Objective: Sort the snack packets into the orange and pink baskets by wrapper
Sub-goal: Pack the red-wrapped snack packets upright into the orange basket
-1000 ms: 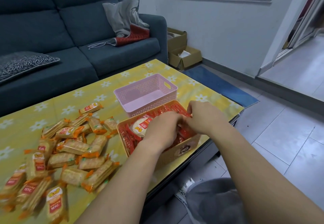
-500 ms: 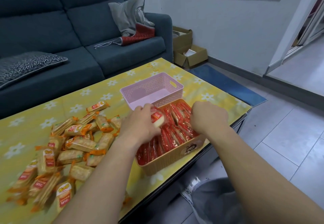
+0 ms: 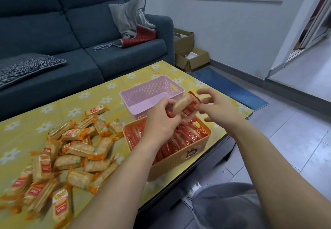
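Both hands meet above the far end of the orange woven plastic basket (image 3: 180,159), which sits near the table's right-hand edge and is packed with red-wrapped snack packets (image 3: 186,137) standing on edge. The left hand (image 3: 161,121) is curled, its thumb and fingers closed on the lower end of a red-wrapped cracker packet (image 3: 184,104) that it holds up in the air, tilted so its crimped red end points up and to the right. The right hand (image 3: 213,107) is loosely open: its fingers are spread, the upper ones lifted free above the packet, while the thumb and lower fingertips touch the packet's right side. Whether it truly grips the packet cannot be told, as that part is blurred.

Just beyond the orange basket, touching or nearly touching it, stands the pink perforated plastic basket (image 3: 152,92) with a slot handle in its far end wall; only its bare floor shows.

To the left of the baskets, a loose heap of orange-wrapped cracker packets (image 3: 71,150) lies spread over the yellow flower-print table (image 3: 35,117), some overlapping, reaching to the near left corner.

Behind the table stands a dark blue fabric sofa (image 3: 71,31) with a grey cushion (image 3: 130,15) propped in its corner
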### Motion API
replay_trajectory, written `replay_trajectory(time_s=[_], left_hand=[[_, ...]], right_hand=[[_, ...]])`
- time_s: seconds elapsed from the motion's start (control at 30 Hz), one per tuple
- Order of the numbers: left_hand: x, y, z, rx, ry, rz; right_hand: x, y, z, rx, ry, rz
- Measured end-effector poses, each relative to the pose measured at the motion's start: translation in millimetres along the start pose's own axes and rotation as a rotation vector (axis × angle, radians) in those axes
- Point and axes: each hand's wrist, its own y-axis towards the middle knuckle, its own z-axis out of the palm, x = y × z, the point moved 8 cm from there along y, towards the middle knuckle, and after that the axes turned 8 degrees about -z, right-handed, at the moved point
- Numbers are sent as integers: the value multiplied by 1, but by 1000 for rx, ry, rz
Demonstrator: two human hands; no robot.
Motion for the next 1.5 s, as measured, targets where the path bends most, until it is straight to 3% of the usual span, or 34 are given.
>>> replay_trajectory(time_s=[0.07, 0.13, 0.2, 0.33, 0.43, 0.57, 0.9, 1.03, 1.37, 1.5], left_hand=[[-4, -2, 4, -66, -6, 18], [-8, -3, 16, -71, 28, 51], [-10, -5, 36, 10, 79, 81], [-12, -7, 56, 200, 138, 147], [-2, -4, 60, 240, 359, 143], [7, -15, 84, 376, 638, 221], [-5, -2, 57, 173, 699, 289], [-1, -3, 57, 213, 676, 285], [0, -4, 59, 175, 439, 263], [-7, -3, 55, 103, 329, 266]], right_hand=[[-10, -2, -12, -121, -42, 111], [-14, -6, -7, -96, 155, 231], [-10, -9, -5, -45, 199, 237], [-3, -3, -20, -79, -132, 80], [2, 0, -28, -87, -297, -8], [-4, 0, -16, 56, -427, 23], [-14, 8, 8, 121, -844, -101], [-16, 10, 17, 108, -978, -115], [-40, 16, 16, 37, -857, 68], [-67, 13, 18, 125, -487, 255]])
